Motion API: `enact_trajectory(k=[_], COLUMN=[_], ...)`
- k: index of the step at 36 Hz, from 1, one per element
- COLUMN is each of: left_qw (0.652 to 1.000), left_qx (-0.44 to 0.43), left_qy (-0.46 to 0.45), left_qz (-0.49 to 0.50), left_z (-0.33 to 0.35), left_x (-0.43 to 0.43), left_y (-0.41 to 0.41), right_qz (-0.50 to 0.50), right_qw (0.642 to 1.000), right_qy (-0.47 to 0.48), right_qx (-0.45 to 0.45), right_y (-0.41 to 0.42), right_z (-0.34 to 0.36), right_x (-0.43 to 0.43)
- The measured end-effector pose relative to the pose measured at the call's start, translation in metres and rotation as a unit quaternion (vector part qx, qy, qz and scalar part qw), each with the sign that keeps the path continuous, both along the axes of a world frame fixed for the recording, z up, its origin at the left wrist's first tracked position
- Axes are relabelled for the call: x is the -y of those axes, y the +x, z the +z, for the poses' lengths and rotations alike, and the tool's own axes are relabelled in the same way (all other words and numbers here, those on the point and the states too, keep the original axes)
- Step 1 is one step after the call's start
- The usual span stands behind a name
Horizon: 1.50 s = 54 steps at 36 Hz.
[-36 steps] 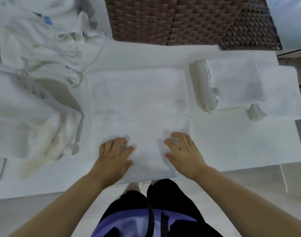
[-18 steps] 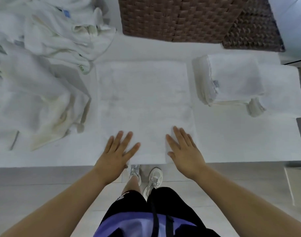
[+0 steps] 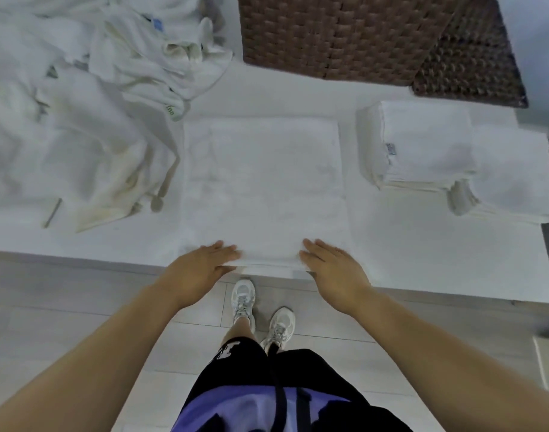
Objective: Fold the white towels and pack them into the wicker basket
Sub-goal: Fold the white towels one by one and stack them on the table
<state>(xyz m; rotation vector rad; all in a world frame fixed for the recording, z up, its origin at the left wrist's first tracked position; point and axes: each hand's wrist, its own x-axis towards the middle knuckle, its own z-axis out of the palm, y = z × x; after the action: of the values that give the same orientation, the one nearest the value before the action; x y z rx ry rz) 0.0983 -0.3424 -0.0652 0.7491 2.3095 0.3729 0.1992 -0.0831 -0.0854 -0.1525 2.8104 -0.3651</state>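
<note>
White towel [image 3: 263, 188] spread flat, left hand [image 3: 201, 266] and right hand [image 3: 332, 269] on near edge, fingers [image 3: 321, 247] straight, held together

Black shorts [image 3: 235, 366], purple top [image 3: 235, 410], white sneakers [image 3: 243, 299]

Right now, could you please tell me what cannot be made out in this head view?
Head view only:
wicker basket: cut off by the top edge, inside unseen.
unfolded towel pile: cut by the left edge, number unclear.
tag on the folded stack: too small to read.
flat towel: near corners covered by the left hand and right hand.
</note>
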Motion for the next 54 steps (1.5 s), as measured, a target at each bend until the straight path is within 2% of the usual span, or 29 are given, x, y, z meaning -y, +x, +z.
enact_trajectory(k=[4,7,10,14,24,34,45,51,54], left_qw=[0.997,0.994,0.994,0.997,0.992,0.991,0.994,0.992,0.988], left_qx=[0.045,0.093,0.097,0.051,-0.090,-0.073,-0.064,-0.065,-0.103], left_qy=[-0.045,-0.047,-0.057,-0.050,-0.089,-0.104,-0.081,-0.103,-0.112], left_qz=[0.035,0.027,0.006,0.004,0.020,-0.038,-0.022,-0.020,-0.021], left_z=[0.022,0.036,0.047,0.057,0.055,0.012,0.001,0.000,-0.001], left_x=[-0.002,-0.005,-0.008,-0.012,-0.036,-0.051,-0.060,-0.067,-0.069], left_y=[-0.006,-0.016,-0.031,-0.060,-0.156,-0.213,-0.250,-0.256,-0.255], right_qz=[-0.018,-0.004,0.019,0.005,-0.082,-0.123,-0.159,-0.168,-0.175], right_qw=[0.984,0.967,0.956,0.959,0.983,0.971,0.966,0.966,0.972], right_qy=[-0.032,-0.067,-0.076,-0.069,0.037,0.069,0.086,0.111,0.125], right_qx=[0.174,0.247,0.282,0.274,0.161,0.195,0.184,0.165,0.100], right_y=[-0.020,-0.038,-0.056,-0.087,-0.182,-0.230,-0.269,-0.277,-0.268], right_z=[0.030,0.054,0.067,0.082,0.095,0.064,0.054,0.046,0.040], right_x=[-0.011,-0.016,-0.024,-0.033,-0.036,-0.036,-0.046,-0.044,-0.041])
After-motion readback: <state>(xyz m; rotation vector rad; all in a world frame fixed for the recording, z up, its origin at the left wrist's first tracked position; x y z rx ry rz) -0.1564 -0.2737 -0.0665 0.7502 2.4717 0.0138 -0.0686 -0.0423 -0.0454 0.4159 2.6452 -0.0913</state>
